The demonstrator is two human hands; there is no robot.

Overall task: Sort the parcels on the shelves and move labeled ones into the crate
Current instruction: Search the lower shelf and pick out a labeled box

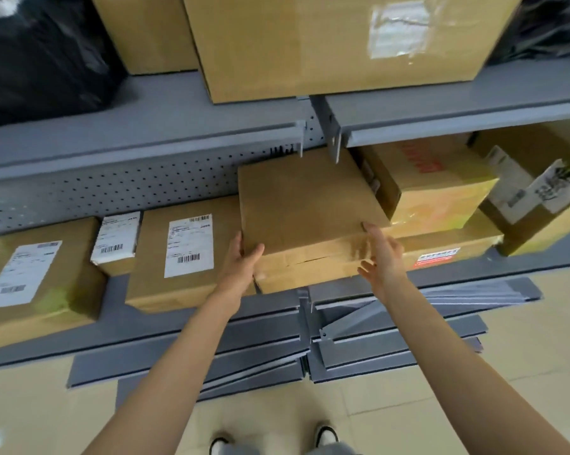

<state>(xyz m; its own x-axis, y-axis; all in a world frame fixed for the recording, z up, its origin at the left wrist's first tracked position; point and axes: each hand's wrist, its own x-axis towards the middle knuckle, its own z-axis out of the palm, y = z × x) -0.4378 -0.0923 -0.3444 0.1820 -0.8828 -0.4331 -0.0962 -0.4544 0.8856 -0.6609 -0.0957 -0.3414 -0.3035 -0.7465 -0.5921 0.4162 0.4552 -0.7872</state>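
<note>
A plain brown cardboard parcel point(305, 205) with no label on its top face lies at the middle of the grey shelf point(119, 323), tilted a little. My left hand point(244, 261) grips its front left corner. My right hand point(383, 254) rests against its front right corner, fingers spread. Left of it lie three labeled parcels: a flat box point(185, 257), a small white-labeled box point(117, 241) and a larger box point(37, 277). No crate is in view.
Under and right of the held parcel lie a flat box with a red sticker point(441, 254), a taped box with red print point(441, 188) and a labeled box point(536, 188). The upper shelf carries a big box point(326, 44) and black bags point(40, 54). Lower shelf edges jut out below.
</note>
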